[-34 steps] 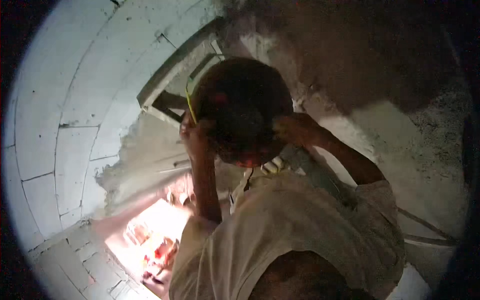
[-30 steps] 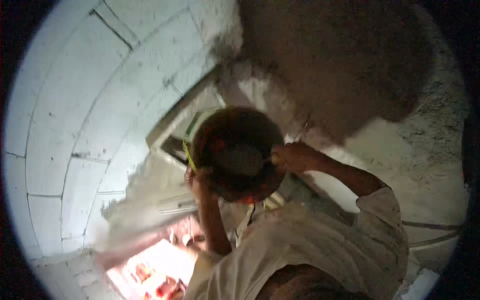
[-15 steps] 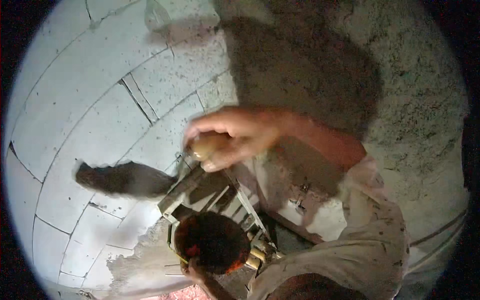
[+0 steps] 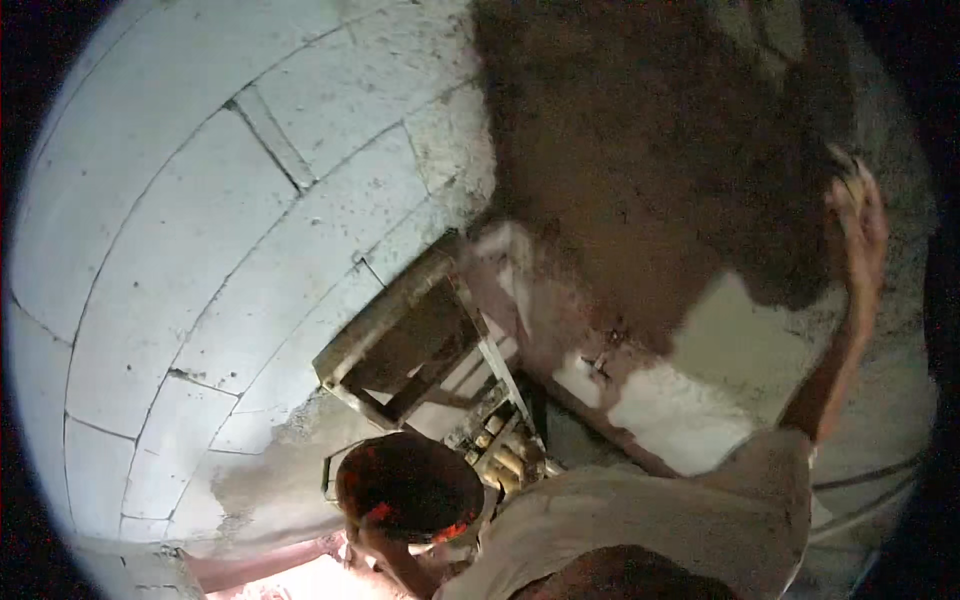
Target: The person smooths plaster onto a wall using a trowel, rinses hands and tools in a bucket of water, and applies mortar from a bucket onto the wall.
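Observation:
My right arm (image 4: 835, 370) reaches far out to the right along the rough grey wall. At its end my right hand (image 4: 862, 225) has its fingers bent around something thin and pale, dim and too small to make out. Low in the middle, my left hand (image 4: 372, 550) grips the near lower rim of a round dark bowl (image 4: 410, 485) with orange-red patches. The inside of the bowl is too dark to read.
White blocks with dark joints form the wall (image 4: 180, 270) at left. A worn wooden frame (image 4: 335, 350), like a stepladder top, stands behind the bowl. Beside it lie several yellowish pieces (image 4: 508, 462). A small metal fitting (image 4: 598, 366) juts out; cables (image 4: 870, 475) run at right.
My right hand has swung from above the wooden frame, where it held a rounded tan thing, far right to the grey wall. The bowl in my left hand has shifted slightly left.

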Motion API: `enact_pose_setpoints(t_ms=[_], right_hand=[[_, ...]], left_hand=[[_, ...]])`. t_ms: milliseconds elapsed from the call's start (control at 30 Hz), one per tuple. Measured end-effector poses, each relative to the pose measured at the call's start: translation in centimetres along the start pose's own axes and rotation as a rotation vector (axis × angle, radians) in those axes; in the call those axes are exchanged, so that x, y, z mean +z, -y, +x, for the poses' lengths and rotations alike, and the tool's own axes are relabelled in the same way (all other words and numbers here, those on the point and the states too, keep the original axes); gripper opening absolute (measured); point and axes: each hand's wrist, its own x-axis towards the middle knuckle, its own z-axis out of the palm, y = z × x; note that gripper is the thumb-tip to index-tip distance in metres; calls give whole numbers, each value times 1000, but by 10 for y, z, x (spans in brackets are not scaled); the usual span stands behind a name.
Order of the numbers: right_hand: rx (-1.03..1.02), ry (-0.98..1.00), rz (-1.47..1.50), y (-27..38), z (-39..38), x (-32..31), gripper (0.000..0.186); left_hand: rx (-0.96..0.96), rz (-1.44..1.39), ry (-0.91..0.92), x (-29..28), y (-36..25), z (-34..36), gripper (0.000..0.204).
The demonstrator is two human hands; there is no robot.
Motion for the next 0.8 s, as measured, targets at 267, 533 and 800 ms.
enact_pose_setpoints(t_ms=[267,533,800], right_hand=[[552,570,231,-303,-285,-4,38],[173,1239,61,-46,-259,117,49],[-642,894,-451,-35,-232,206,36]], left_hand=[[171,114,453,134,-4,33,40],[24,-149,566,234,-63,26,36],[-13,-341,938,280,-92,-6,41]])
